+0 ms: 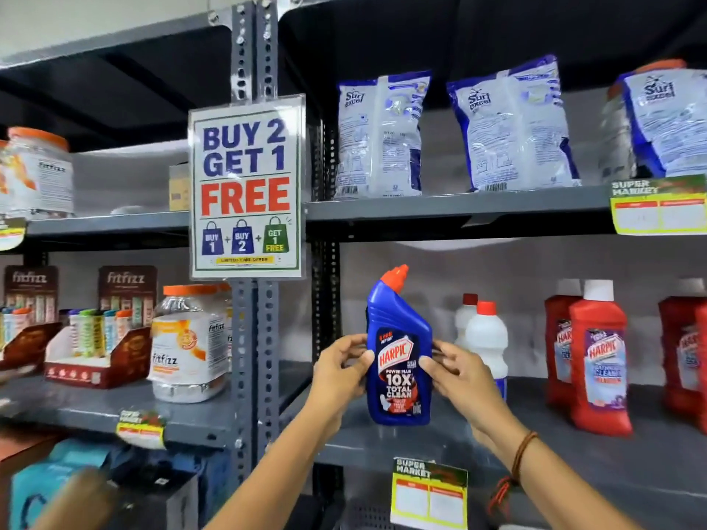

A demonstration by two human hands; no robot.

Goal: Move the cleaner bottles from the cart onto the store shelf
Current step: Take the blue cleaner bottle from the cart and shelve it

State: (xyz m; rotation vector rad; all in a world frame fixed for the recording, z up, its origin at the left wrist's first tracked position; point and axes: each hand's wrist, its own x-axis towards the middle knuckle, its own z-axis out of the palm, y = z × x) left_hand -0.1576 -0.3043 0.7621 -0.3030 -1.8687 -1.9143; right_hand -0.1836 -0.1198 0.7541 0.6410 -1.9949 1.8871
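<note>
A blue Harpic cleaner bottle [398, 350] with a red angled cap stands upright at the left end of the grey middle shelf [382, 441]. My left hand [340, 371] grips its left side and my right hand [457, 371] grips its right side. Whether the bottle's base touches the shelf I cannot tell. Behind my right hand stand two white bottles [486, 338] with red caps. Further right are red Harpic bottles [598, 357] with white caps. The cart is out of view.
A "Buy 2 Get 1 Free" sign [246, 187] hangs on the grey upright post. Surf Excel bags [512, 128] fill the shelf above. The left bay holds Fitfizz jars [187, 342] and display boxes [99, 353]. Price tags [428, 493] hang off the shelf edges.
</note>
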